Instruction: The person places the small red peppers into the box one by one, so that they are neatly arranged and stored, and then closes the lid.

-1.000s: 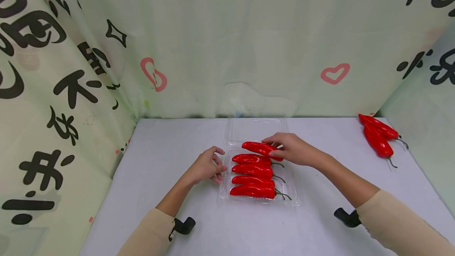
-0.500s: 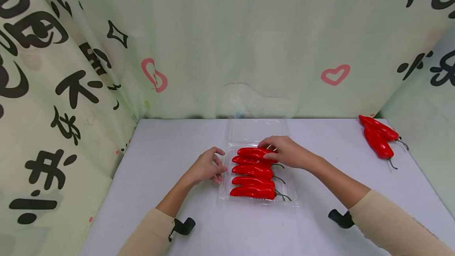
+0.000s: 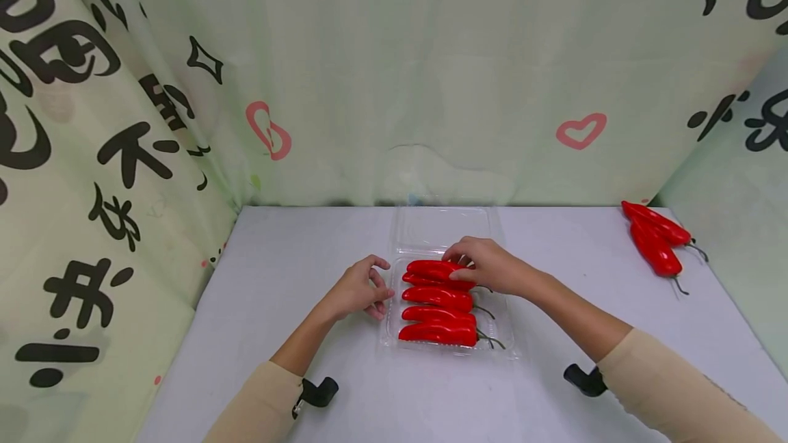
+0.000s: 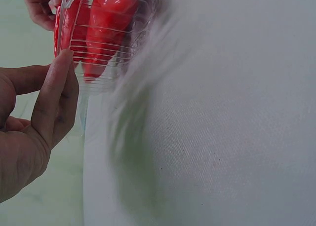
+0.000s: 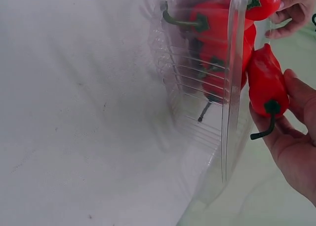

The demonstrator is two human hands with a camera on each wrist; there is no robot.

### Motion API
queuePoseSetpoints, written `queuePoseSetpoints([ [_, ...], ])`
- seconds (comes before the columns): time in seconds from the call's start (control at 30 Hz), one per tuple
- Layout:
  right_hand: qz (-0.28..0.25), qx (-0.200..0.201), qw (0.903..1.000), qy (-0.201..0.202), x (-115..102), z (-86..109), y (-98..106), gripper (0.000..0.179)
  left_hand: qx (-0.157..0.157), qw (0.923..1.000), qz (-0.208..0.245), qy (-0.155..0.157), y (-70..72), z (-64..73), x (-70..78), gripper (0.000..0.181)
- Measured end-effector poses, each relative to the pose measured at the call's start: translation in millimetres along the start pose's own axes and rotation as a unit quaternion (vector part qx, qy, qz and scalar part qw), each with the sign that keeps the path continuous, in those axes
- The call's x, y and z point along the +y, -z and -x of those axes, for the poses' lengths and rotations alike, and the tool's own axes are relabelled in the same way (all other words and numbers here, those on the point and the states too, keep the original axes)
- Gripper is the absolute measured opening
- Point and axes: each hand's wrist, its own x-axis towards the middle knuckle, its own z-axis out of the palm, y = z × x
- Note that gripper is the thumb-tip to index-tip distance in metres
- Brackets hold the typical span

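Note:
A red chili pepper (image 3: 429,268) is pinched between the thumb and fingers of my right hand (image 3: 489,262), at the far end of a clear plastic container. In the right wrist view this pepper (image 5: 268,85) hangs beside the container's rim, its green stem pointing away from the palm. Several more red peppers (image 3: 438,298) lie side by side in the container (image 3: 501,313), stems to the right. My left hand (image 3: 360,289) is at the container's left edge. In the left wrist view its fingertips (image 4: 63,58) meet the rim, fingers loosely bent.
Behind the row of peppers, the container's clear lid (image 3: 446,227) lies flipped back. Two more red peppers (image 3: 655,245) rest at the table's far right corner. A printed curtain (image 3: 382,87) rises along the back edge of the white table (image 3: 295,245).
My right hand has brought its pepper left and nearer, down over the top of the row in the container. The left hand stays at the container's left edge.

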Motion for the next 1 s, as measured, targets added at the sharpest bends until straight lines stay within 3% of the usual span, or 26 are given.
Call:
queuePoseSetpoints([
  [1.0, 0.034, 0.024, 0.999, 0.014, 6.0, 0.1, -11.2, 0.03, 0.003, 1.0, -0.008, 0.003, -0.2, -1.4, -2.8, 0.051],
])
